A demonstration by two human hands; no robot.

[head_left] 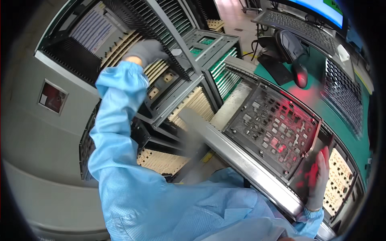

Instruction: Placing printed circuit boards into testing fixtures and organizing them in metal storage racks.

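Observation:
My left hand [145,52], in a grey glove, reaches into an upright slotted rack [171,36] at the upper left. It lies over a stack of tan panels [116,50] held in the slots. Its fingers are blurred, and whether it grips a panel cannot be made out. My right hand [319,176], gloved too, has its fingers stretched out beside a dark fixture plate [273,130] full of small cut-outs. Red light falls on that plate and on the fingertips. A tan perforated board [339,180] lies to the right of this hand.
More racks hold green-edged boards [227,76] and tan panels [195,106]. A metal rail [249,160] runs along the near side of the fixture. On the green mat stand a handheld scanner [299,74], a black tray [341,96] and a keyboard [295,28]. A grey blurred shape [193,136] crosses the middle.

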